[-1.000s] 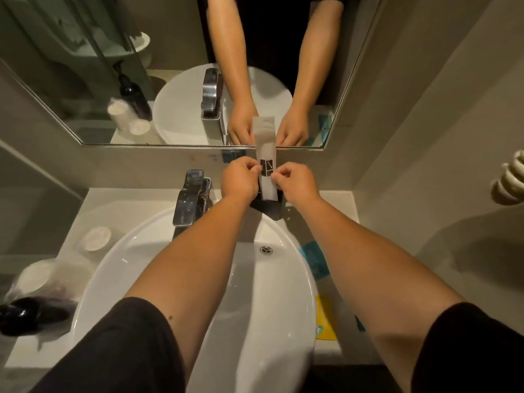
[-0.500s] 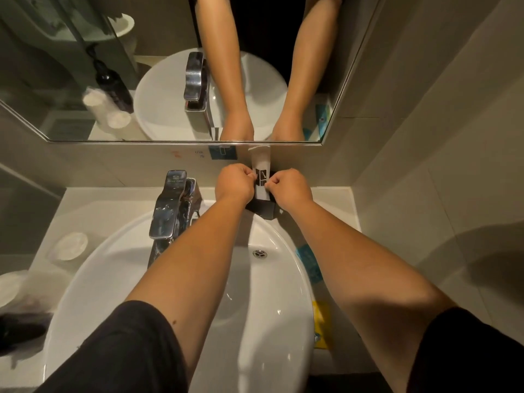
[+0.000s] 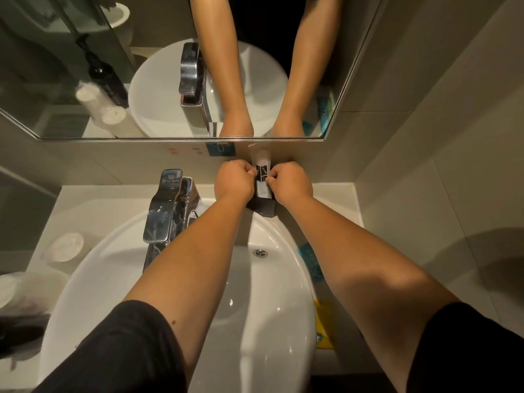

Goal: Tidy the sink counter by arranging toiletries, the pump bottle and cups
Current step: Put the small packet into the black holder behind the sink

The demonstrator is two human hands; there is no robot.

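A narrow white toiletry packet [image 3: 262,171] with a black label stands upright against the back wall, its lower end in a small black holder [image 3: 263,207] behind the basin. My left hand [image 3: 234,181] pinches the packet's left edge and my right hand [image 3: 289,181] pinches its right edge. On the left counter sit two wrapped white cups [image 3: 63,246], [image 3: 7,287]. A dark pump bottle [image 3: 19,329] lies at the far left edge, partly cut off. Blue [image 3: 310,258] and yellow [image 3: 323,326] sachets lie on the right counter.
The white oval basin [image 3: 255,307] fills the middle, with a chrome faucet [image 3: 164,207] at its back left. A mirror [image 3: 85,66] hangs above the back wall. A tiled side wall [image 3: 425,194] closes in the right, leaving a narrow counter strip.
Both hands have lowered the white packet down into the black holder; less of it now stands above my fingers. The view has tilted down slightly.
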